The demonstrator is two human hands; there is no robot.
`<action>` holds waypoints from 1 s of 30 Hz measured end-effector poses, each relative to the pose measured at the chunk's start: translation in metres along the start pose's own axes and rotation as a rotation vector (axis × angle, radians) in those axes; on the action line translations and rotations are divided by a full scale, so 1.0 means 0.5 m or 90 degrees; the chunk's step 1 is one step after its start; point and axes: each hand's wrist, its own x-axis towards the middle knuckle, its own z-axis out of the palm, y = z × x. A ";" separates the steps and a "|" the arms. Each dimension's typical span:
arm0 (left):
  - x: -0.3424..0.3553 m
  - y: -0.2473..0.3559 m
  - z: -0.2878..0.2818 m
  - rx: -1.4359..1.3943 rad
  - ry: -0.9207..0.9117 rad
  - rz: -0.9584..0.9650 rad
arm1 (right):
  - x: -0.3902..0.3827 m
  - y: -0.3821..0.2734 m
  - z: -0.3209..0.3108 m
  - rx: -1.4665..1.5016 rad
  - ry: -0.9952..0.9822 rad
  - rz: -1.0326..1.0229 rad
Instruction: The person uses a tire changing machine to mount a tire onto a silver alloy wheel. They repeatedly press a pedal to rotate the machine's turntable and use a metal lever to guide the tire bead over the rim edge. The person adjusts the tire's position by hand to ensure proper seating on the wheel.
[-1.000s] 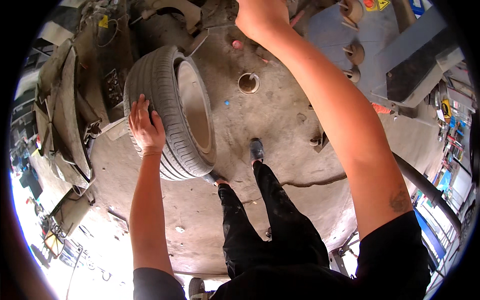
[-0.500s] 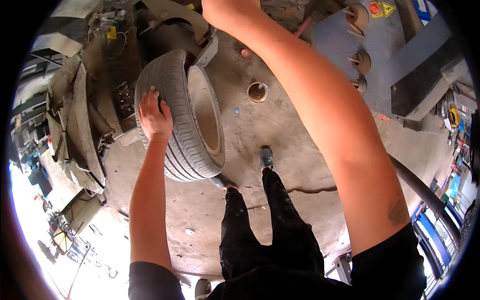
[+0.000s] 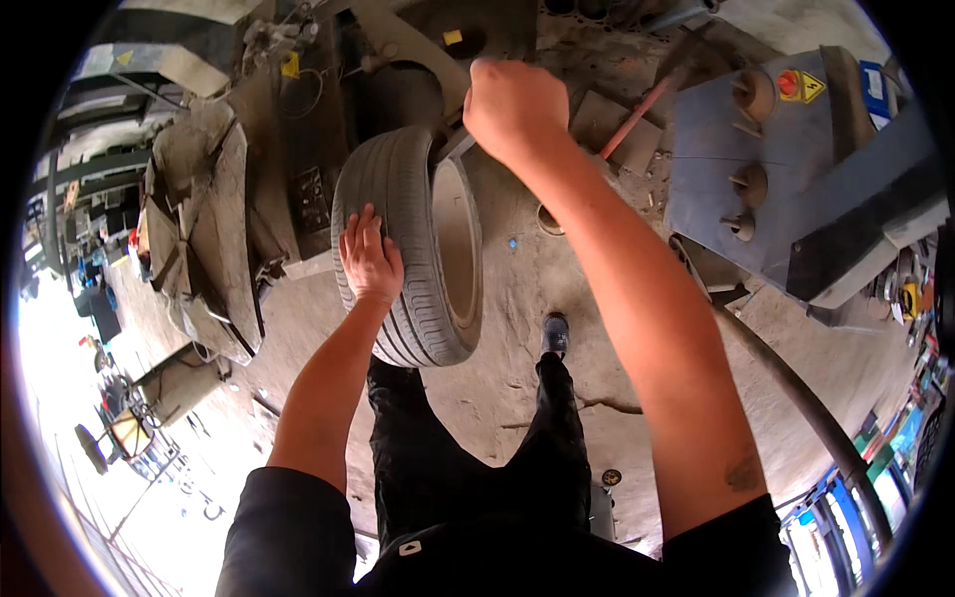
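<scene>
A car tyre on a pale rim (image 3: 458, 249) stands upright on the floor, left of centre, its ribbed tread (image 3: 383, 189) facing up and left. My left hand (image 3: 368, 257) lies flat on that tread with the fingers stretched out. Beyond the tyre, my right hand (image 3: 517, 109) is closed in a fist, raised above a curved metal arm (image 3: 423, 50) of a machine. Whatever is inside the fist is hidden by the fingers. The far end of the metal arm comes down close to the tyre's upper edge.
A grey machine cabinet (image 3: 726, 189) with round knobs and a red switch stands at the right. Along the floor a thick dark hose (image 3: 806, 398) curves. Worn metal panels (image 3: 204, 234) stand at the left. A red bar (image 3: 634, 119) lies at the back.
The whole view has shifted, so the tyre sits further right. My right fist now shows fully and lower in the picture. My left hand stays on the tread; my left foot is now hidden.
</scene>
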 end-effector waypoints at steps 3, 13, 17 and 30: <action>-0.001 -0.003 0.001 0.011 -0.008 0.004 | -0.020 0.003 0.005 0.049 0.041 0.037; -0.018 -0.016 0.003 0.002 -0.036 0.033 | -0.029 -0.037 0.027 0.101 0.178 0.051; -0.025 -0.011 -0.002 -0.012 -0.034 0.022 | -0.038 -0.028 0.033 0.068 0.179 0.005; -0.050 -0.016 0.009 0.106 -0.123 -0.044 | -0.047 -0.034 0.029 -0.023 0.042 0.063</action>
